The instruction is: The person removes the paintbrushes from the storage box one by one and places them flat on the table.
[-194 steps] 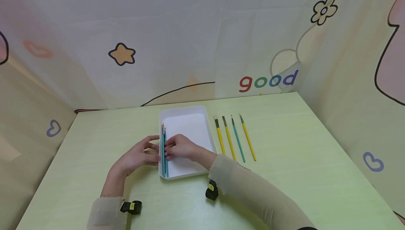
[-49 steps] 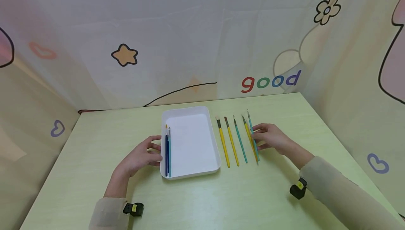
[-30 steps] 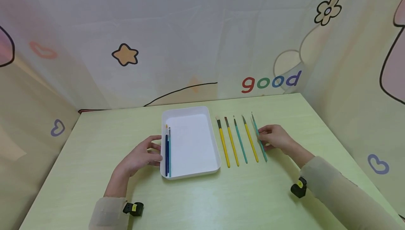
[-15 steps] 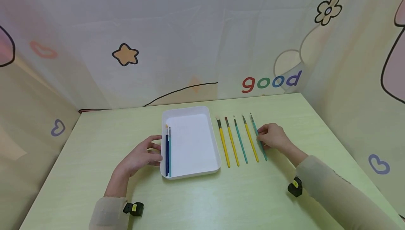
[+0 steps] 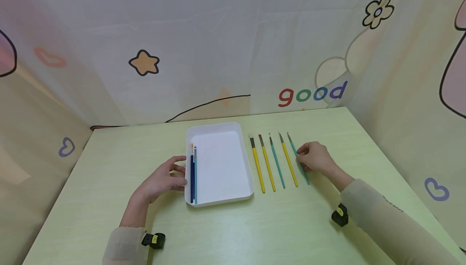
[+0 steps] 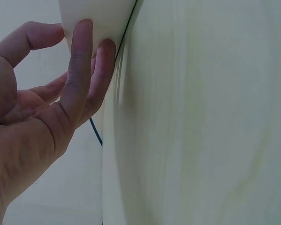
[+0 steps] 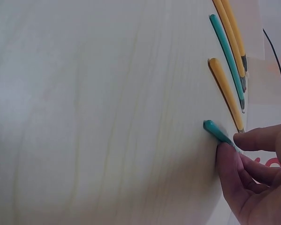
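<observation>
My left hand (image 5: 162, 180) rests its fingertips against the left outer side of a white tray (image 5: 225, 201); in the left wrist view the fingers (image 6: 79, 61) touch the tray's wall (image 6: 95, 33). Dark blue paintbrushes (image 5: 191, 178) and a teal paintbrush (image 5: 195, 180) lie along the tray's left inner side. On the right, my right hand (image 5: 314, 157) pinches another teal paintbrush (image 5: 293, 145) between thumb and fingers. That brush is at the right end of a row on the table, its middle hidden by the fingers. In the right wrist view its teal handle end (image 7: 210, 125) sticks out past the fingertips.
Right of the tray, the row holds a thick yellow brush (image 5: 257, 168), a thinner yellow brush (image 5: 268, 168), a teal brush (image 5: 277, 166) and another yellow brush (image 5: 289, 164), all roughly parallel. A patterned cloth (image 5: 204, 54) stands behind the pale green table (image 5: 233, 236).
My right hand has gone from inside the tray to the row's right end with a teal paintbrush. The brush crossed the last yellow one, then came to lie beside it. My left hand stays put.
</observation>
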The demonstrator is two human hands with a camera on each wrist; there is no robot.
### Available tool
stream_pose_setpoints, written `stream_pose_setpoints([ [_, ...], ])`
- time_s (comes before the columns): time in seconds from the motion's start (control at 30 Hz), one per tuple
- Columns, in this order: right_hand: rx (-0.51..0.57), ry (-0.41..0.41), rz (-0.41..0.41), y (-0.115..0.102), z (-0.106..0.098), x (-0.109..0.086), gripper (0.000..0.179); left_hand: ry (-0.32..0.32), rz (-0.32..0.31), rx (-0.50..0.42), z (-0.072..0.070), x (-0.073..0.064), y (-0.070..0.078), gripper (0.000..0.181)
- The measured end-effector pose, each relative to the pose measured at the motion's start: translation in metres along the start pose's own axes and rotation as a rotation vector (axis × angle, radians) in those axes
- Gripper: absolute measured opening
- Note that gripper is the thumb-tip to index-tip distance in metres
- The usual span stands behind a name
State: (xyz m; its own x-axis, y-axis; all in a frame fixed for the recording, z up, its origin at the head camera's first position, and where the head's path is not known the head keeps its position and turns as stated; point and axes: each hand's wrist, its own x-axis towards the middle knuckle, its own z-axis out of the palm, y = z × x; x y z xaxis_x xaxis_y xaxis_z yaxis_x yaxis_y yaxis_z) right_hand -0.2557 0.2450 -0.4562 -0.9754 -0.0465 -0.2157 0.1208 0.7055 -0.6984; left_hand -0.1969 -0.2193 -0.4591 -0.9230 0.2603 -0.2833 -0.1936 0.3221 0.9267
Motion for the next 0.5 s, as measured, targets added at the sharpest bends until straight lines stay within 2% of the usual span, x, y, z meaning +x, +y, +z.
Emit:
stream_pose_setpoints([
  [0.5, -0.029, -0.007, 0.01, -0.007, -0.0066, -0.0048, 0.033, 0.006, 0.0, 0.012, 0.0001, -0.0011, 0.0007, 0.076],
])
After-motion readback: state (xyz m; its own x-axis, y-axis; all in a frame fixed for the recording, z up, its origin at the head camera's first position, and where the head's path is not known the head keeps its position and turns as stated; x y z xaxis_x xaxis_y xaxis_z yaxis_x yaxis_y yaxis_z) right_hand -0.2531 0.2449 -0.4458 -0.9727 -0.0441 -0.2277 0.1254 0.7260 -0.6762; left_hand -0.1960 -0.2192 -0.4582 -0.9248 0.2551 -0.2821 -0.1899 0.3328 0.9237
